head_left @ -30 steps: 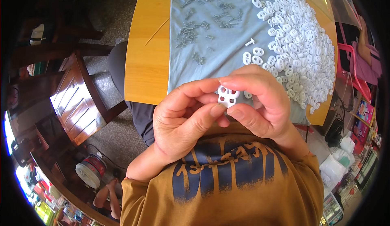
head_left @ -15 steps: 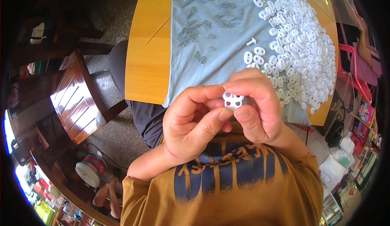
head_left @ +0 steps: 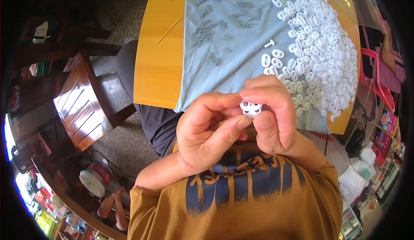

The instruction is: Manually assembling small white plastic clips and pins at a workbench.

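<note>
White plastic two-hole toggle piece (head_left: 250, 108) pinched between left hand (head_left: 207, 130) and right hand (head_left: 269, 113), both gripping it above the chest. Heap of white plastic pieces (head_left: 321, 46) on grey cloth (head_left: 228, 63) just beyond; bare orange counter (head_left: 159, 63) at left edge.

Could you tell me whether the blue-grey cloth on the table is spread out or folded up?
Spread out: the cloth lies flat over the table, with white plastic pieces and small metal springs scattered on it.
</note>
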`<action>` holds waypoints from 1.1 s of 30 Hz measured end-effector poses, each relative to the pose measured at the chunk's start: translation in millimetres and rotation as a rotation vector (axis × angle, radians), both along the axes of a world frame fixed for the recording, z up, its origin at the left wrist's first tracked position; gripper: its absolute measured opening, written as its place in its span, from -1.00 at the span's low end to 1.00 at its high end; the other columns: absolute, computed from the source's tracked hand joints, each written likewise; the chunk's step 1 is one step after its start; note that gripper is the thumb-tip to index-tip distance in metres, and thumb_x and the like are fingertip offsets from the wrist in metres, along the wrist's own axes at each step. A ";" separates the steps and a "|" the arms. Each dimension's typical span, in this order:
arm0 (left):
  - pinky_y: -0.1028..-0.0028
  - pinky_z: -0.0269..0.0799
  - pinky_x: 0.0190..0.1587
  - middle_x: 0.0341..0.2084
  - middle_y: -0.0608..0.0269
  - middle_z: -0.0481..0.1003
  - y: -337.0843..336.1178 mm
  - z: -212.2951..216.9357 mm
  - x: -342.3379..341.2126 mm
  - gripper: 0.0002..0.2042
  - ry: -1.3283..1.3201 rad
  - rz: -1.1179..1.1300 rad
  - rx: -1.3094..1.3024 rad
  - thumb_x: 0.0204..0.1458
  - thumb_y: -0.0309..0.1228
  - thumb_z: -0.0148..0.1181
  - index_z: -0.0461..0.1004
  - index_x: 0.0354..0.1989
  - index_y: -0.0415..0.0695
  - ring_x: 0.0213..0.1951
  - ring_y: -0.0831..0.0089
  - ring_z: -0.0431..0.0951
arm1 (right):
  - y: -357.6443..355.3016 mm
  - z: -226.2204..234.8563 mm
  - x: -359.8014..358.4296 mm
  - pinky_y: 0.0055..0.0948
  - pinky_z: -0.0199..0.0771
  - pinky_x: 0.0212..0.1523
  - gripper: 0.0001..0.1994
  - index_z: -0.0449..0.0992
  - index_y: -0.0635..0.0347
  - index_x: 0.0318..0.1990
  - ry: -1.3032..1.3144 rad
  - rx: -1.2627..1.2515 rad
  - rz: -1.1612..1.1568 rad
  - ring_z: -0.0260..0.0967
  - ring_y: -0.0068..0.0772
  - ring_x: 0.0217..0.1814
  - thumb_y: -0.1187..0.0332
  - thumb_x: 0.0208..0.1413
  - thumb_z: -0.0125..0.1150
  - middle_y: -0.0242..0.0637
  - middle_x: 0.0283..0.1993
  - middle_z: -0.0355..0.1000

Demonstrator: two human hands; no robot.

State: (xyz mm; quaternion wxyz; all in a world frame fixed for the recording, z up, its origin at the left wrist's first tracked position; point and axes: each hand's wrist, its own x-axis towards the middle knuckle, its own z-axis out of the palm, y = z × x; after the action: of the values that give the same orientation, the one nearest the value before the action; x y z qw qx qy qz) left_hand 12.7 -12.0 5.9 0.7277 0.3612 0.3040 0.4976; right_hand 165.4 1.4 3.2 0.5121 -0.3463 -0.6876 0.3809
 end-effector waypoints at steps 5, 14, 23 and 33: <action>0.70 0.40 -0.43 -0.43 0.26 0.45 -2.5 -1.7 1.5 -0.72 0.014 0.006 0.014 0.02 -0.65 0.08 0.28 -0.07 -0.28 -0.47 0.68 0.44 | -5.9 -2.5 -2.7 -0.49 0.30 -0.39 -0.74 0.30 0.30 -0.07 0.044 -0.033 -0.013 0.23 -0.45 -0.43 0.30 0.23 -0.12 -0.19 -0.31 0.28; 0.64 0.33 -0.55 -0.51 0.22 0.44 -6.8 -5.2 3.1 -0.79 0.158 0.116 0.163 -0.03 -0.62 0.16 0.35 -0.21 -0.34 -0.57 0.61 0.43 | -7.6 -16.2 -12.3 -0.51 0.27 -0.43 -0.76 0.30 0.29 -0.10 0.159 0.064 -0.056 0.21 -0.46 -0.46 0.30 0.22 -0.10 -0.19 -0.33 0.29; 0.66 0.38 -0.49 -0.48 0.22 0.47 -1.7 0.3 2.2 -0.82 0.231 0.074 0.196 -0.02 -0.65 0.13 0.35 -0.22 -0.31 -0.54 0.62 0.46 | -4.1 -13.2 -13.5 -0.47 0.26 -0.44 -0.80 0.32 0.27 -0.14 0.142 0.085 -0.119 0.22 -0.44 -0.46 0.34 0.19 -0.06 -0.26 -0.40 0.31; 0.59 0.40 -0.43 -0.41 0.16 0.46 41.5 27.0 -2.1 -0.84 -0.051 -0.088 -0.326 0.00 -0.65 0.04 0.35 -0.21 -0.28 -0.52 0.52 0.44 | -1.7 4.8 0.7 -0.41 0.29 -0.36 -0.62 0.31 0.32 0.02 0.002 0.032 -0.165 0.30 -0.29 -0.39 0.44 0.01 0.15 -0.24 -0.38 0.38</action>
State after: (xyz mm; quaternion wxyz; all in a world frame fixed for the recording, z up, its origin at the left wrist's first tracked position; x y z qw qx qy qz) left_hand 10.6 29.6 32.9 0.8050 0.2387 0.3462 0.4184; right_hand 166.2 -0.3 8.1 0.5480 -0.3932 -0.6621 0.3268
